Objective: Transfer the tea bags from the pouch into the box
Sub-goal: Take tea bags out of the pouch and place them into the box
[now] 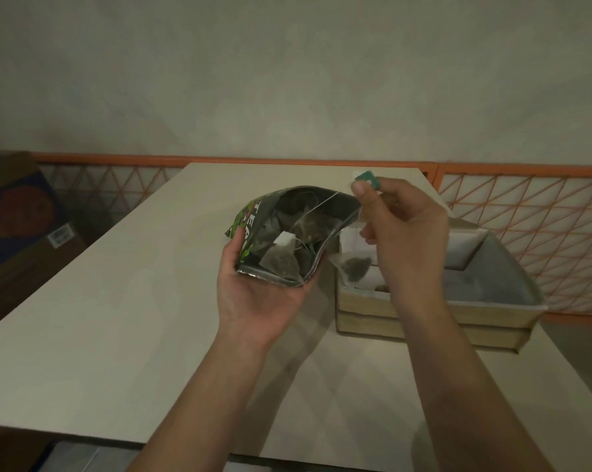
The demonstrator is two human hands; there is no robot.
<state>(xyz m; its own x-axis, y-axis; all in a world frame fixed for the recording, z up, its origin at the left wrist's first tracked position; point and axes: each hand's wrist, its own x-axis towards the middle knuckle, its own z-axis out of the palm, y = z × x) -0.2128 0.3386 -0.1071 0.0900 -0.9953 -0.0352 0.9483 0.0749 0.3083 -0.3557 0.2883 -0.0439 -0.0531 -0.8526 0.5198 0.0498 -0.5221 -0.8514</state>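
Two hands busy: left hand [253, 294] grips open pouch [287, 233], right hand [403, 226] pinches tea bag tag [366, 180] beside box [458, 301] near table's [117, 318] right edge.

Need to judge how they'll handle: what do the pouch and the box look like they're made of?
Pouch: looks like foil-lined plastic film, printed outside, with a shiny silver inside and a crinkled rim. Box: seems to be wood or wood-look board with matte grain-like bands, and a pale lining, perhaps fabric or paper.
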